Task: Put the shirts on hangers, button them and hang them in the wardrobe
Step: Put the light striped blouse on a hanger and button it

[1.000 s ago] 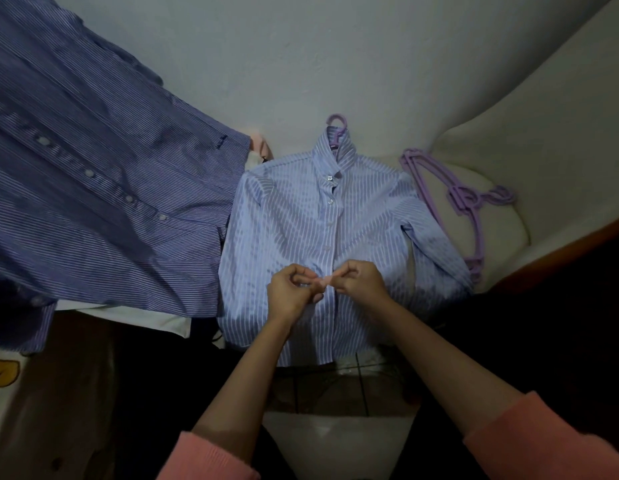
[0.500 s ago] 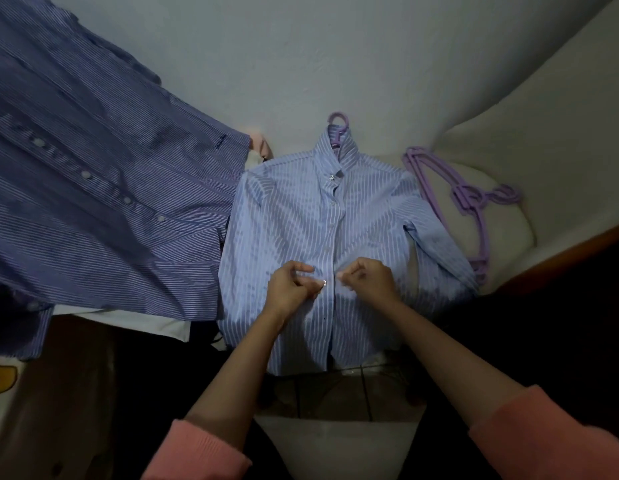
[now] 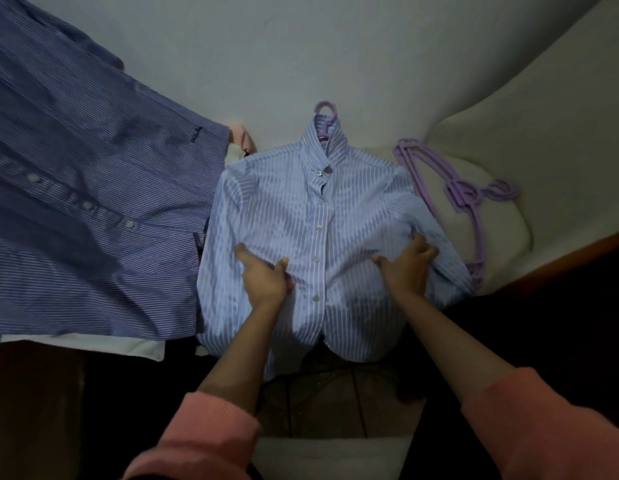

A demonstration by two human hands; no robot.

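Your hands off placket now; half second ago both pinched at button near waist. Left hand (image 3: pixel 264 278) flat on light striped shirt (image 3: pixel 287 216), fingers spread and straight, pressing cloth left of button row. Right hand (image 3: pixel 407 268) spread on right side by sleeve, fingers loosely extended, gripping nothing. Shirt lies on bed (image 3: pixel 197 64), buttoned down front, purple hanger (image 3: pixel 325 110) hook out of collar. Likely next: lift by hook to wardrobe. Spare hangers (image 3: pixel 467 199) beside; dark striped shirt (image 3: pixel 76 202) left.
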